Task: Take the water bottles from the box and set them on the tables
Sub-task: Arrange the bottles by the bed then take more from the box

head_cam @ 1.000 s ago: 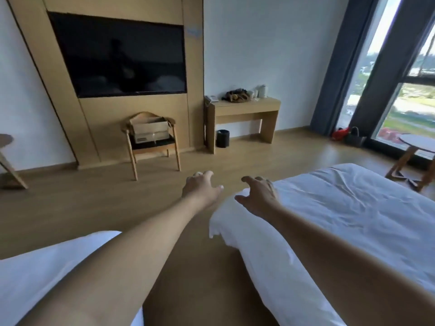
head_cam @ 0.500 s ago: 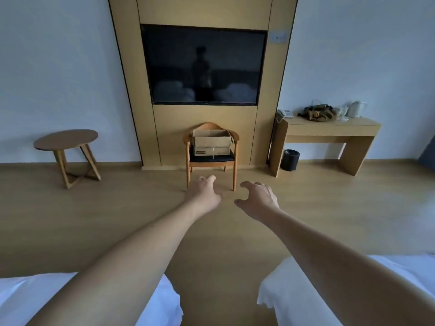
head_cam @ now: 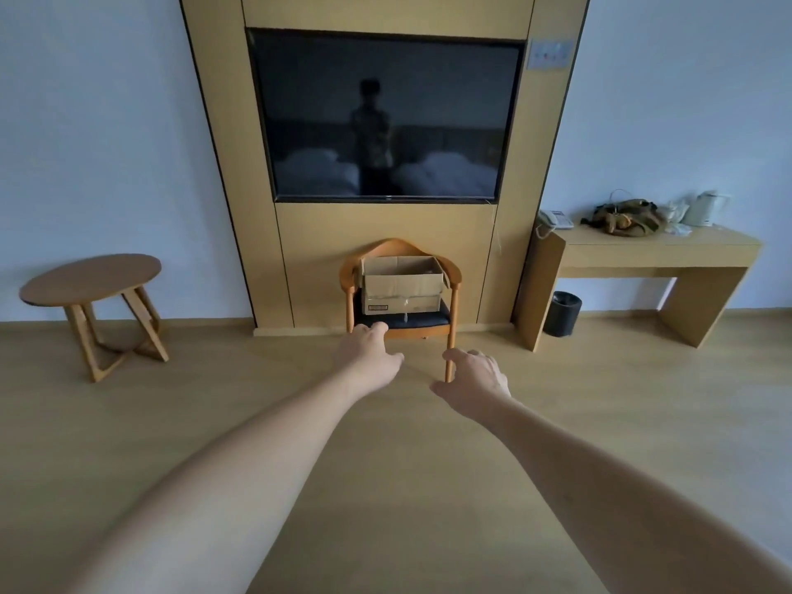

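An open cardboard box stands on the black seat of a wooden chair against the panel under the TV. Its inside is hidden from here, and no water bottles show. Both my arms stretch forward over the floor. My left hand hangs in front of the chair's seat, fingers loosely curled, holding nothing. My right hand is a little lower and to the right, by the chair's right front leg, fingers relaxed and empty. A round wooden side table stands at the left. A long wooden desk stands at the right.
On the desk lie a phone, a brown bag and a white kettle. A black bin sits under its left end. A large dark TV hangs above the chair. Bare wooden floor lies between me and the chair.
The view swung left and moved closer to the chair with the box. The white beds dropped out of the bottom of the frame. Both hands stay stretched forward and empty.
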`<action>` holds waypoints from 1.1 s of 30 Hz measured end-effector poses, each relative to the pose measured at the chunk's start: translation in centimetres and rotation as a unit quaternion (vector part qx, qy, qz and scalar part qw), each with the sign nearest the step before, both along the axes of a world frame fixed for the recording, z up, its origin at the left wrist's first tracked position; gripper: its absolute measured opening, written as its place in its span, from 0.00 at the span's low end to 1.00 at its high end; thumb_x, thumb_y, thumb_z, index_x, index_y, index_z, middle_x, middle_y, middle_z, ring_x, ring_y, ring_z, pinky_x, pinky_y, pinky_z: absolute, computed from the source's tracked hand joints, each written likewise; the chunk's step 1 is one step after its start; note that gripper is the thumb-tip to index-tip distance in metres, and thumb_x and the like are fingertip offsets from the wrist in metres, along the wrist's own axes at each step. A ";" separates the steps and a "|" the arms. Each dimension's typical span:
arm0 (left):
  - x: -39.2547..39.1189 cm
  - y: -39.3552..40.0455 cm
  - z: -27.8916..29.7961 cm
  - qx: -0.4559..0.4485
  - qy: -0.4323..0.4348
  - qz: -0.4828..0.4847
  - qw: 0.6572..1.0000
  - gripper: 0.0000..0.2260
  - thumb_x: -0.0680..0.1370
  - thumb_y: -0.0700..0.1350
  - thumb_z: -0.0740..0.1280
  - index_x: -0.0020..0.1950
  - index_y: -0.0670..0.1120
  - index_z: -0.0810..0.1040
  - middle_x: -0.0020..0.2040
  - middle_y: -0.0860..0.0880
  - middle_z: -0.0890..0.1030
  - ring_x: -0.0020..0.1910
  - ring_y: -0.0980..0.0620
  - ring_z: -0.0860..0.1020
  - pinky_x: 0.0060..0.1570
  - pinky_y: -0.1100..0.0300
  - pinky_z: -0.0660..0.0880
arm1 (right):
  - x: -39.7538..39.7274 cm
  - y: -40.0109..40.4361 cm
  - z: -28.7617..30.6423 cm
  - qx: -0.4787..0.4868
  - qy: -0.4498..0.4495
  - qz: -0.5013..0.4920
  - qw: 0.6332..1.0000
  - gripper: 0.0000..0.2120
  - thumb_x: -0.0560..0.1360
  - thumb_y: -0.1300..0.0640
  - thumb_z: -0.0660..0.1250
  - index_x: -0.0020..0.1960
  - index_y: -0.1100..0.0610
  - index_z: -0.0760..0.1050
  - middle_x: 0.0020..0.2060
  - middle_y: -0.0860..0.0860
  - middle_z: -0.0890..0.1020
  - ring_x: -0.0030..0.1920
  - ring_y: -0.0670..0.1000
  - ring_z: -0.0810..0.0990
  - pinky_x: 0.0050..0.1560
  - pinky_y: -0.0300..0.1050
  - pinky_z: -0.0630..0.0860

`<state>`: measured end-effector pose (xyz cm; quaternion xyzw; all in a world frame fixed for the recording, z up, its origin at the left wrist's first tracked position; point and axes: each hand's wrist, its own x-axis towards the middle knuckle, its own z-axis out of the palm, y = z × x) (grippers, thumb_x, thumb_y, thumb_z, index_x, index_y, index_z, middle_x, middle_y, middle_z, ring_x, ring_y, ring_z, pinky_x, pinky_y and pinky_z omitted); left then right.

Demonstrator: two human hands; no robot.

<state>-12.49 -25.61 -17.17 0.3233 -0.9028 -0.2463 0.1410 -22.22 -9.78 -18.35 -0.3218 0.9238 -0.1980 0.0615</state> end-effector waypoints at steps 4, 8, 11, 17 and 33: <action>-6.2 -6.2 -0.5 -0.018 -0.017 -0.016 1.000 0.25 0.78 0.55 0.70 0.73 0.50 0.70 0.67 0.45 0.73 0.63 0.44 0.74 0.54 0.52 0.76 | -5.5 -6.7 0.3 0.001 -0.004 -0.009 1.000 0.31 0.74 0.43 0.73 0.74 0.47 0.69 0.66 0.54 0.77 0.65 0.57 0.73 0.62 0.56 0.76; -11.9 -11.4 -1.2 -0.019 -0.043 -0.021 0.999 0.25 0.77 0.57 0.69 0.72 0.50 0.70 0.67 0.45 0.73 0.65 0.44 0.72 0.59 0.49 0.74 | -11.1 -11.9 -0.7 0.017 -0.023 -0.011 1.000 0.31 0.74 0.43 0.72 0.75 0.47 0.68 0.67 0.54 0.76 0.66 0.58 0.72 0.64 0.56 0.75; -17.0 -15.2 -1.6 -0.027 -0.053 -0.026 0.998 0.24 0.77 0.56 0.68 0.71 0.50 0.71 0.68 0.46 0.74 0.64 0.44 0.73 0.60 0.47 0.76 | -16.5 -15.5 -1.7 0.015 -0.031 -0.016 0.999 0.31 0.74 0.43 0.72 0.75 0.47 0.69 0.67 0.54 0.75 0.67 0.57 0.72 0.63 0.55 0.75; -29.7 -22.7 -3.3 -0.043 -0.049 -0.033 0.997 0.25 0.78 0.56 0.68 0.74 0.51 0.69 0.71 0.46 0.73 0.67 0.43 0.72 0.62 0.46 0.76 | -29.8 -23.6 -3.9 -0.002 -0.031 -0.013 0.999 0.27 0.73 0.44 0.72 0.70 0.46 0.72 0.61 0.52 0.78 0.60 0.56 0.75 0.57 0.53 0.78; -54.8 -41.9 -5.8 0.011 -0.110 -0.040 0.993 0.22 0.75 0.56 0.67 0.67 0.51 0.73 0.64 0.47 0.76 0.64 0.44 0.73 0.62 0.46 0.75 | -55.3 -45.4 -5.8 0.044 -0.089 0.038 0.994 0.30 0.74 0.44 0.72 0.74 0.47 0.70 0.66 0.53 0.76 0.67 0.57 0.73 0.65 0.54 0.75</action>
